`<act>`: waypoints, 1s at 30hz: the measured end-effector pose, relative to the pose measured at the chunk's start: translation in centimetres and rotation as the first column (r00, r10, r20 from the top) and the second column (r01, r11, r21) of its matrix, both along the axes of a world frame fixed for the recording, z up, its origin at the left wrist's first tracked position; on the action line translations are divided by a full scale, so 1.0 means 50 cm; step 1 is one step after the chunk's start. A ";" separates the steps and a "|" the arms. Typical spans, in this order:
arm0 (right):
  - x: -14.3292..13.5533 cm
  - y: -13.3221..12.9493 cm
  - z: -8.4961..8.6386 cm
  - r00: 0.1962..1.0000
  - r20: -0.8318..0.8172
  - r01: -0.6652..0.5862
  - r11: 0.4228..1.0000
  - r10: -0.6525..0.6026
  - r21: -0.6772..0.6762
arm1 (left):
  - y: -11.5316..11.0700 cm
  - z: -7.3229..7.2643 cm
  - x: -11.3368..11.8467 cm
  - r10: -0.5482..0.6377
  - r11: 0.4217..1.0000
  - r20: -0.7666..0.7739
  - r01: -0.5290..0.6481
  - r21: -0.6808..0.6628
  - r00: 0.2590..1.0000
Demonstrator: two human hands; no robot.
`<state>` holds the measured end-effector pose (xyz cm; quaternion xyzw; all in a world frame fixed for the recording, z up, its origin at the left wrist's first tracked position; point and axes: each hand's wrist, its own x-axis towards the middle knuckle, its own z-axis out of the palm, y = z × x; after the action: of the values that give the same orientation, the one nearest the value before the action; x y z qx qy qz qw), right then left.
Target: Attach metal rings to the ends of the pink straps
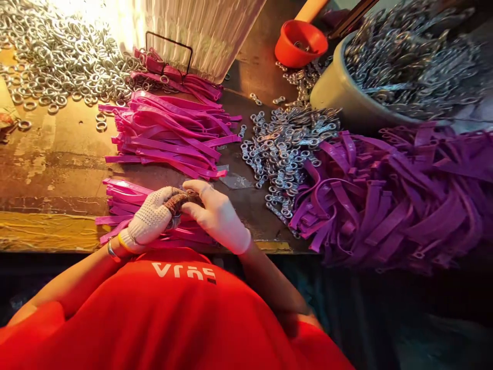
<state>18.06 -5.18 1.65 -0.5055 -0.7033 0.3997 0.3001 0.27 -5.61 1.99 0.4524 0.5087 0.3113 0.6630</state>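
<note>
White lettering on your red shirt (173, 313), unclear. Left hand (151, 220), right hand (217, 216): fingers curled, meeting over pink straps (125, 192); can't tell what's clamped.

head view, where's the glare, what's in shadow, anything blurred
Head view: glare washes out the upper left, over the metal rings and ribbed plastic panel; head view: near-black shadow below the table at lower right; head view: metal links in the bucket look soft toward the right; head view: detail between left hand and right hand is unclear.
</note>
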 end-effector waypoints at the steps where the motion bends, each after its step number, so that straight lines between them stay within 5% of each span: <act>1: -0.010 -0.003 -0.003 1.000 0.001 0.010 1.000 -0.010 -0.008 | -0.004 0.001 -0.002 0.007 1.000 -0.004 -0.007 0.023 1.000; 6: -0.038 -0.020 -0.011 0.991 -0.107 0.071 0.993 -0.081 -0.095 | -0.027 -0.004 -0.014 0.017 1.000 0.071 -0.018 0.022 0.997; 12: -0.045 -0.050 -0.004 0.924 -0.258 0.258 0.958 -0.283 -0.129 | -0.042 -0.027 -0.028 0.039 0.981 0.416 0.045 -0.189 0.908; 16: -0.051 -0.066 0.002 0.906 -0.272 0.281 0.942 -0.324 -0.185 | -0.051 -0.038 -0.038 0.085 0.980 0.432 0.002 -0.197 0.898; 21: -0.065 -0.067 -0.009 0.865 -0.324 0.281 0.904 -0.383 -0.322 | -0.072 -0.010 -0.044 0.131 0.988 0.215 -0.145 0.049 0.968; 25: -0.069 -0.049 -0.017 0.790 -0.420 0.242 0.857 -0.446 -0.456 | -0.083 0.012 -0.050 0.213 0.941 0.063 -0.222 0.257 0.975; 27: -0.071 -0.041 -0.011 0.768 -0.433 0.250 0.844 -0.471 -0.475 | -0.079 0.008 -0.059 0.215 0.955 0.124 -0.235 0.181 0.969; 30: -0.073 -0.037 0.009 0.781 -0.438 0.258 0.869 -0.446 -0.423 | -0.063 -0.016 -0.078 0.186 0.981 0.384 -0.146 -0.130 0.904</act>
<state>14.41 -7.01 2.09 -0.5457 -0.4062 0.5724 0.4578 -3.63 -8.76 1.18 0.3025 0.4161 0.4260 0.7442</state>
